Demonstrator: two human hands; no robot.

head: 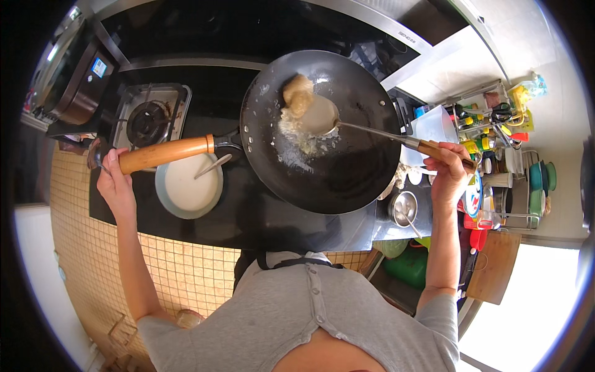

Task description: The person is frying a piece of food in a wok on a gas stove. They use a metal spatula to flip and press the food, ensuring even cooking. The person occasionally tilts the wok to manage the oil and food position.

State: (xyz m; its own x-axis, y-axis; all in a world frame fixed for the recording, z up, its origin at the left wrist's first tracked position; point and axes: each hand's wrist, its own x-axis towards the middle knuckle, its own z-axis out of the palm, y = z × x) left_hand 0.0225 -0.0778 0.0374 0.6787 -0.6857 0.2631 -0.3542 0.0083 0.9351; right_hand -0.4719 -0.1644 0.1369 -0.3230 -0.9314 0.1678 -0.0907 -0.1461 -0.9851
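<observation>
My left hand (117, 179) is closed around the far end of the wok's wooden handle (165, 153). A small metal piece shows beyond my fingers; I cannot tell what it is. The black wok (344, 176) is over the hob in front of me. In my right hand (448, 174) is the wooden grip of a metal ladle or turner (320, 116), whose head rests inside the wok. Against that head lies a beige, doughy lump (299, 95), with pale, wet residue (302, 144) smeared below it. Beneath the wok handle stands a light-blue bowl (160, 193) of white liquid, a spoon (211, 167) leaning in it.
A second gas burner (148, 123) sits to the left, beside a dark appliance (86, 88). On the right are a small metal bowl (395, 218) with a spoon, a translucent plastic container (432, 128), and a crowded rack (492, 116) of bottles and utensils. The range hood (186, 32) overhangs the back.
</observation>
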